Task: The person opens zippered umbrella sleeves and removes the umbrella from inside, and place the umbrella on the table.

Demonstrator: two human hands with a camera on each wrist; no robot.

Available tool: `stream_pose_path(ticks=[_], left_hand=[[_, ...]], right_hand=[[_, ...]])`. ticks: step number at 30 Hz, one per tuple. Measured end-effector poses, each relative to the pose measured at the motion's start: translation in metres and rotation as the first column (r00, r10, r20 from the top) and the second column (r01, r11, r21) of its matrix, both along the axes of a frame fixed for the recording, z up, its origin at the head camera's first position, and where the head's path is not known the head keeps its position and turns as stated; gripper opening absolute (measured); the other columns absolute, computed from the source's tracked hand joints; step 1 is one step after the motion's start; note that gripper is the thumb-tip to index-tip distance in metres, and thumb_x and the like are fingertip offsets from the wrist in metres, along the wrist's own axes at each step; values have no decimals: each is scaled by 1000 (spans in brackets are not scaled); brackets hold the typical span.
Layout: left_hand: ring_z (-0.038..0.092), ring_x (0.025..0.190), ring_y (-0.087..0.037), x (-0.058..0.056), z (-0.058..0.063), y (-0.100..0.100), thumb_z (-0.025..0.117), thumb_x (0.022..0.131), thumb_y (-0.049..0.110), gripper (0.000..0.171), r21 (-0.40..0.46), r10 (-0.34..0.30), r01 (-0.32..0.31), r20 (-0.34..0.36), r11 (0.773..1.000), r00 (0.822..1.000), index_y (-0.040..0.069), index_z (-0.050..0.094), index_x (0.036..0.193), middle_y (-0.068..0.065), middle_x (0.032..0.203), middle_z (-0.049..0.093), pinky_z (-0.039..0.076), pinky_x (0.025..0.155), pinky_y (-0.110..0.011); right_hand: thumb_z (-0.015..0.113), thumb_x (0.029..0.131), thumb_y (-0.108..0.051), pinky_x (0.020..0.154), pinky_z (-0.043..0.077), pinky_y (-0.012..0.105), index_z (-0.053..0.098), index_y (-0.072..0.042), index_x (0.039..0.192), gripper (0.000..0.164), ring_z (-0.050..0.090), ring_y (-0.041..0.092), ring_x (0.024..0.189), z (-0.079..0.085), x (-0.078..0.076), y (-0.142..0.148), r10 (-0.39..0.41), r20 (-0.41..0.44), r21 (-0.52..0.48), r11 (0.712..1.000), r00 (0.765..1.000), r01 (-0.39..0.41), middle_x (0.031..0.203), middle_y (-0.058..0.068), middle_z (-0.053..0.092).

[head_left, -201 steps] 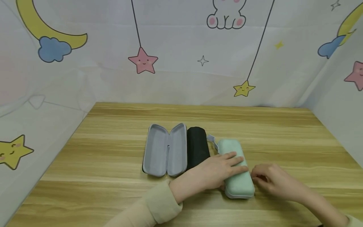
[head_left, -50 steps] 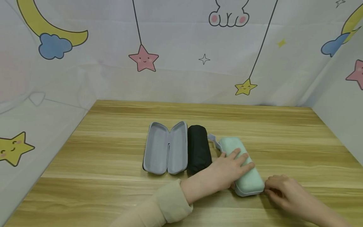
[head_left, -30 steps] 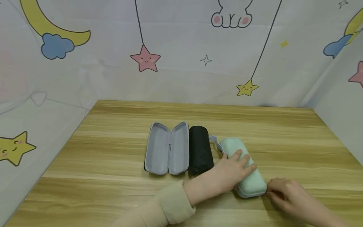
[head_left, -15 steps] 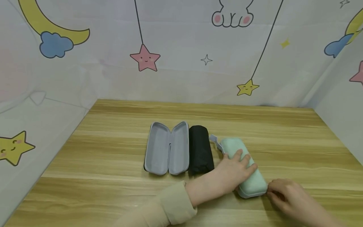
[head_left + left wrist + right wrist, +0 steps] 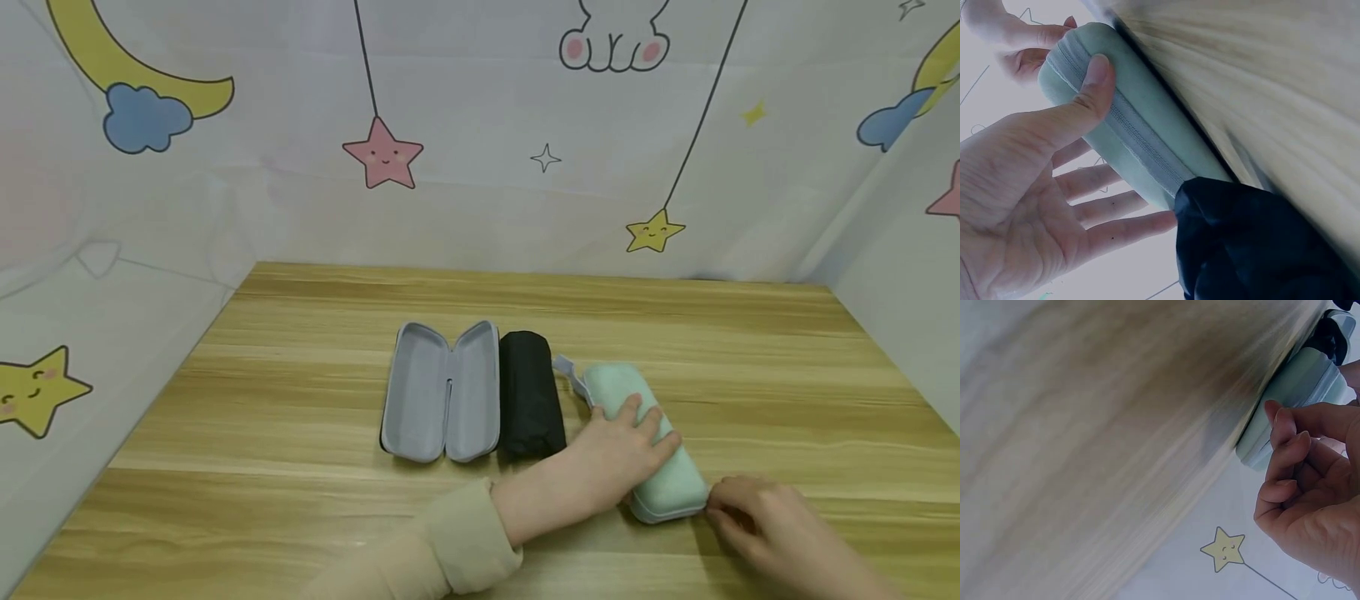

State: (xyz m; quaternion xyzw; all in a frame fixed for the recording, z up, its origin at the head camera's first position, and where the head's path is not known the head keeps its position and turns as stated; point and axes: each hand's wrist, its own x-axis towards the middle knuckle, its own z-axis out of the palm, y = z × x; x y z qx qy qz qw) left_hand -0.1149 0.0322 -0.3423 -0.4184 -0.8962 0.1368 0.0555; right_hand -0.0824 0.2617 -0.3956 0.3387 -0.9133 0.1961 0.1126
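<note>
A mint-green zippered case [image 5: 678, 487] lies closed at a slant on the table, a grey strap [image 5: 572, 377] at its far end. My left hand [image 5: 607, 458] grips it, fingers spread over the top. In the left wrist view the thumb [image 5: 1099, 72] presses on the grey zipper band [image 5: 1129, 131]. At the near right corner my right hand [image 5: 765, 517] pinches with thumb and index finger at the zipper seam. Its fingers [image 5: 1288, 456] are curled and cover the small part between them.
Left of the green case lies a black fabric bundle [image 5: 528, 392], cylindrical and wrinkled at its near end. Beside that an opened case [image 5: 416, 400] shows its grey lining. The wooden table [image 5: 262, 517] is enclosed by printed cloth walls [image 5: 480, 100].
Since the oldest frame, the green case's near end has swung to the right, and both hands have moved with it. Over the last second hardly anything has moved.
</note>
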Motion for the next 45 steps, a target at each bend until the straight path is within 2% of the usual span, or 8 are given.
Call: stream_pose_path(ticks=[7, 17, 25, 29, 35, 40, 45], left_hand=[[44, 133, -23, 0, -1, 0, 74, 80, 45, 73, 9, -10, 10, -30, 1000, 1000, 28, 41, 143, -1, 144, 46, 55, 86, -36], [45, 133, -24, -1, -1, 0, 72, 83, 44, 71, 3, -14, 14, -44, 1000, 999, 28, 40, 144, -1, 145, 46, 56, 86, -36], [46, 132, -24, -1, -1, 0, 72, 83, 43, 69, 14, -16, 16, -54, 1000, 998, 28, 42, 143, -1, 143, 48, 56, 85, -36], [45, 133, -24, -1, -1, 0, 73, 82, 43, 70, 11, -12, 12, -32, 1000, 999, 28, 42, 143, -1, 144, 47, 56, 86, -37], [43, 136, -25, -1, -1, 3, 73, 81, 44, 75, -1, 4, -4, 13, 1000, 1000, 28, 39, 146, -2, 148, 44, 55, 88, -39], [43, 136, -25, -1, -1, 4, 74, 81, 44, 76, -4, 9, -9, 11, 1000, 1000, 28, 39, 146, -3, 147, 44, 55, 88, -39], [44, 134, -25, 0, -2, 4, 74, 81, 43, 73, 6, 9, -9, -5, 1000, 1000, 28, 40, 145, -3, 146, 46, 55, 87, -39]], right_hand=[[79, 60, 5, 52, 35, 13, 66, -23, 73, 34, 41, -14, 65, -1, 4, -4, -69, -49, -12, 998, 996, 69, 71, -24, 57], [79, 64, 3, 50, 36, 17, 65, -23, 73, 31, 38, -14, 63, -2, 9, -8, -131, -13, -1, 991, 991, 131, 69, -25, 54], [78, 66, 4, 50, 32, 17, 63, -23, 71, 31, 34, -13, 61, -1, 11, -11, -141, 3, 1, 990, 990, 141, 66, -26, 47], [77, 68, 3, 49, 30, 16, 63, -23, 72, 30, 32, -13, 60, 0, 12, -11, -136, 31, 11, 991, 990, 136, 64, -26, 44], [75, 73, 1, 49, 31, 16, 64, -21, 74, 25, 33, -12, 59, 3, 14, -12, -135, 86, 42, 990, 987, 132, 65, -25, 48], [75, 73, 1, 49, 32, 17, 64, -21, 75, 24, 34, -13, 59, 2, 14, -11, -135, 91, 53, 990, 987, 130, 66, -24, 52], [77, 70, 2, 49, 32, 17, 64, -22, 74, 27, 35, -13, 60, 1, 15, -11, -131, 49, 49, 990, 990, 129, 67, -24, 54]])
